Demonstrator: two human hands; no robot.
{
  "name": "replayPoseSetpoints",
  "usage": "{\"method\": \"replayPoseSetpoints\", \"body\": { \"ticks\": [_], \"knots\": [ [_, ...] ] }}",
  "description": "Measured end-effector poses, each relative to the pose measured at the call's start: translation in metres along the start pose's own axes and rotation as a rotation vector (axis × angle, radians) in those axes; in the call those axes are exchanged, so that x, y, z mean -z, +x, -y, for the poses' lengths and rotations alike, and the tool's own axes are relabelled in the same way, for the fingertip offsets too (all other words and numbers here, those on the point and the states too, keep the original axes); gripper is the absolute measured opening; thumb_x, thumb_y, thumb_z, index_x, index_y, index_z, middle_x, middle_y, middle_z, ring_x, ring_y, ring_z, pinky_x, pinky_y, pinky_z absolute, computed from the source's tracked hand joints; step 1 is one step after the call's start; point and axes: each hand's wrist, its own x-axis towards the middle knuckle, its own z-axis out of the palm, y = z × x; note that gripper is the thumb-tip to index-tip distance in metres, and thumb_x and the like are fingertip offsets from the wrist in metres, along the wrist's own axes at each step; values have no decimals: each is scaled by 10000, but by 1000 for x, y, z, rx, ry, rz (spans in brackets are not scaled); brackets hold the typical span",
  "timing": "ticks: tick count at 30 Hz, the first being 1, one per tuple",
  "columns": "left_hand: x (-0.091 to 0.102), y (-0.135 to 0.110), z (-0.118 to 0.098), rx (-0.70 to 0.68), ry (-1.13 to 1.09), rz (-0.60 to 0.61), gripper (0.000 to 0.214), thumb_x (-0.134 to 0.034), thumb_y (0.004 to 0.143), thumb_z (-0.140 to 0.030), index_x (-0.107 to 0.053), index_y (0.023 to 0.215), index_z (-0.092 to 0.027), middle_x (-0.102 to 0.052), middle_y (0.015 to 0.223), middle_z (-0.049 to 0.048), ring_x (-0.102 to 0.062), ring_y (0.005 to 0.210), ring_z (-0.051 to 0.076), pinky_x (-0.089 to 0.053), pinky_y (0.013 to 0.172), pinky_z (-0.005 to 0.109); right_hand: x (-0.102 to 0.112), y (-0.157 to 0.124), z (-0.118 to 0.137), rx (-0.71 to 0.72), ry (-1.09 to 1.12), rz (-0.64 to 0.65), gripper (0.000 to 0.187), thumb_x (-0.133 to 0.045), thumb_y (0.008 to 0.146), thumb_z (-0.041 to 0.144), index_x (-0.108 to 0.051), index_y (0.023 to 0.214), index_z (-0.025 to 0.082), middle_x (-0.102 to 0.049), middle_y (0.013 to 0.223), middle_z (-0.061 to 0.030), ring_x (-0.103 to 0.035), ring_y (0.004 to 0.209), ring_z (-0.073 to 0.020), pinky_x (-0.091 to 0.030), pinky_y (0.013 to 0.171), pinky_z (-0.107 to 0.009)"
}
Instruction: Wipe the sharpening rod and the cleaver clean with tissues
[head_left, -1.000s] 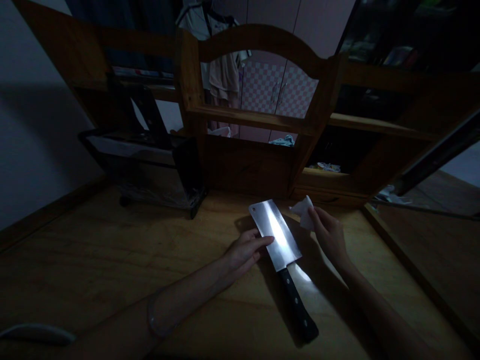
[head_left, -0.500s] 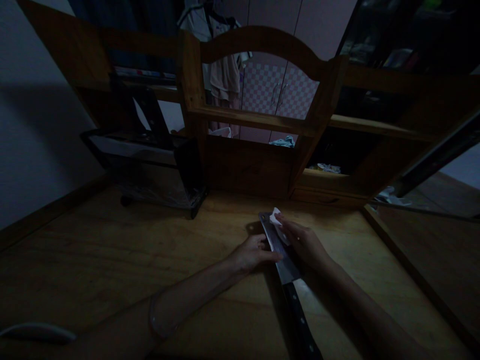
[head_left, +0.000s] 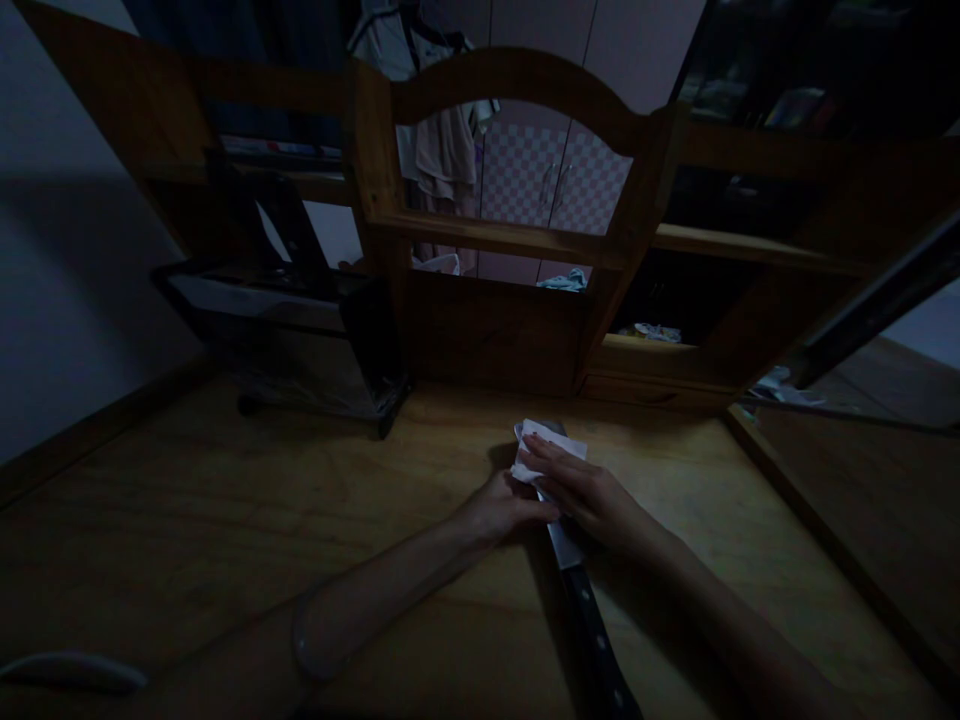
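Observation:
A steel cleaver with a black riveted handle lies on the wooden table, its blade pointing away from me. My left hand rests against the blade's left edge, fingers curled onto it. My right hand lies flat over the blade and presses a white tissue onto its far end. Most of the blade is hidden under both hands.
A dark wire rack stands at the back left of the table. A wooden shelf unit with an arched opening runs along the back. The table's right edge drops off to another surface. The room is dim.
My right hand brought the tissue from the right of the cleaver onto the blade's far end. The bright reflection on the blade is gone. My left hand stayed at the blade's left edge.

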Motion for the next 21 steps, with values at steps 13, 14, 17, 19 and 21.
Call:
{"method": "replayPoseSetpoints", "body": {
  "ticks": [13, 14, 17, 19, 21],
  "knots": [
    [3, 0, -2, 129, 191, 0, 422, -870, 551, -187, -705, 931, -106, -712, 912, 111, -656, 842, 213, -470, 812, 329, -5, 6, -21, -60, -88, -119, 448, -374, 1004, 240, -402, 1447, 298, -353, 1533, -14, -303, 1419, -224, -271, 1173, -476],
    [3, 0, -1, 130, 187, 3, 429, -869, 553, -183, -705, 943, -110, -713, 921, 109, -657, 844, 210, -471, 813, 325, -5, 5, -24, -71, -104, -135, 446, -378, 1003, 243, -409, 1444, 295, -359, 1530, -16, -307, 1417, -228, -280, 1168, -479],
    [6, 0, 1, 125, 160, 22, 436, -858, 568, -168, -703, 972, -117, -715, 957, 106, -659, 873, 210, -471, 843, 328, -4, 3, -34, -107, -158, -186, 443, -393, 998, 260, -419, 1439, 290, -382, 1516, -21, -335, 1402, -244, -307, 1153, -495],
    [8, 1, 2, 129, 141, 16, 440, -851, 578, -159, -702, 989, -113, -717, 973, 115, -660, 893, 219, -469, 869, 343, -4, 1, -39, -138, -180, -225, 437, -391, 998, 273, -430, 1432, 301, -400, 1504, -10, -353, 1391, -250, -317, 1149, -497],
    [8, 1, 2, 136, 117, -13, 452, -850, 568, -147, -702, 993, -105, -720, 968, 123, -664, 892, 227, -470, 878, 356, -4, -1, -43, -168, -186, -278, 430, -390, 997, 289, -442, 1422, 324, -429, 1483, 6, -377, 1375, -257, -338, 1140, -500]
  ]
}}
